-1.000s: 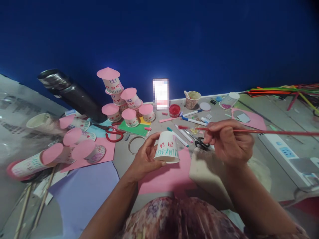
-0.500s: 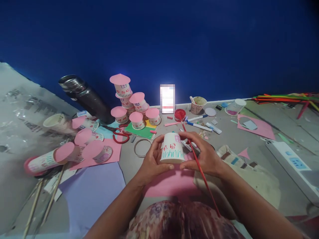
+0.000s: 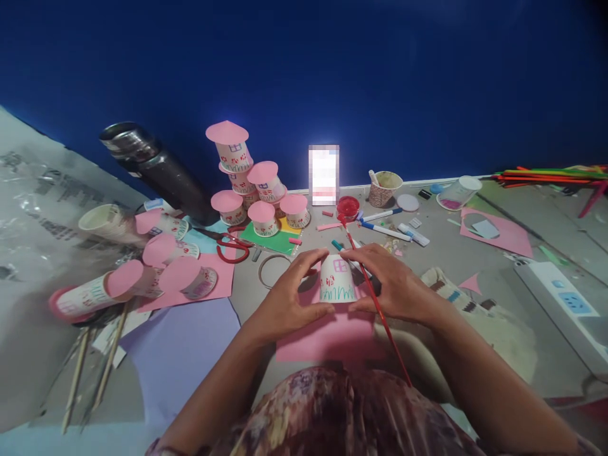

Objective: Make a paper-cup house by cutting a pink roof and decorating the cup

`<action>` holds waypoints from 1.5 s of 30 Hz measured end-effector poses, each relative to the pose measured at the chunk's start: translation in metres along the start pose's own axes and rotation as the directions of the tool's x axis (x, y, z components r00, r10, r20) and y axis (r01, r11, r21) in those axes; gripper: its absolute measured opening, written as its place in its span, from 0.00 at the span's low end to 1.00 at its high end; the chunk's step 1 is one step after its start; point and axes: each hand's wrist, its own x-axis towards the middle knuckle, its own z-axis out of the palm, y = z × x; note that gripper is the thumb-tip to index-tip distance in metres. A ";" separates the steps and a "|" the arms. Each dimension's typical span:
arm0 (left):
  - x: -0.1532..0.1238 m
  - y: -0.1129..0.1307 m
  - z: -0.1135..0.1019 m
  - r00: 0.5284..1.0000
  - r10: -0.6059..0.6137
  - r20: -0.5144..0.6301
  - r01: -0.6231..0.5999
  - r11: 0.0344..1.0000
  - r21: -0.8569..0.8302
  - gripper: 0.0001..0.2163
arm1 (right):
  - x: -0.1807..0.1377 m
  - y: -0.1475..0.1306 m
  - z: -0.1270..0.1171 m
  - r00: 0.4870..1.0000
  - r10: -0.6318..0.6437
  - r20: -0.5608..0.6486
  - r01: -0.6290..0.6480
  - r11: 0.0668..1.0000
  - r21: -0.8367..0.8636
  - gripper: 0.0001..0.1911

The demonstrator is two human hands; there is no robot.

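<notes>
Between my two hands is an upside-down white paper cup [image 3: 338, 282], decorated with a purple window, red flowers and green grass strokes. My left hand [image 3: 289, 294] curves around its left side, fingertips at the upper edge and thumb by the lower rim. On the other side, my right hand [image 3: 396, 285] holds the cup while also keeping a slim red paintbrush [image 3: 379, 309] against its fingers. The brush slants with its red tip up, near a small pot of red paint [image 3: 348, 207]. Pink paper [image 3: 323, 339] lies beneath the cup.
Decorated cups with pink paper roofs [image 3: 227, 134] are stacked behind, left of a lit phone [image 3: 323, 174]. More roofed cups [image 3: 180, 278] lie at left near a dark flask [image 3: 156, 171] and red-handled scissors [image 3: 234, 248]. Markers [image 3: 387, 230], gloves [image 3: 494, 329] and a power strip [image 3: 560, 310] occupy the right.
The cup has turned between my hands, so its purple window faces me more fully. My left hand's fingers have shifted toward its upper edge. The paintbrush stays in my right hand.
</notes>
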 end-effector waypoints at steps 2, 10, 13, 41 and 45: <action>0.000 0.001 0.000 1.000 0.013 -0.001 -0.013 0.999 0.037 0.40 | 0.000 0.001 0.001 1.000 -0.015 -0.015 0.015 1.000 0.010 0.48; 0.003 -0.008 0.003 0.996 0.052 -0.077 -0.036 0.981 0.191 0.42 | 0.003 0.009 0.002 0.941 0.137 -0.309 -0.086 0.981 0.174 0.27; 0.004 -0.009 0.004 0.995 0.057 -0.087 -0.032 0.965 0.260 0.42 | 0.012 0.022 0.004 0.879 0.250 -0.407 -0.169 0.960 0.224 0.19; 0.008 -0.018 0.011 0.989 0.063 -0.132 -0.033 0.975 0.218 0.33 | -0.009 -0.006 -0.005 0.796 0.353 -0.491 -0.030 0.834 0.551 0.19; 0.008 -0.020 0.013 0.988 0.049 -0.144 -0.016 0.975 0.222 0.35 | -0.018 0.001 0.010 0.845 0.371 -0.386 -0.123 0.836 0.535 0.12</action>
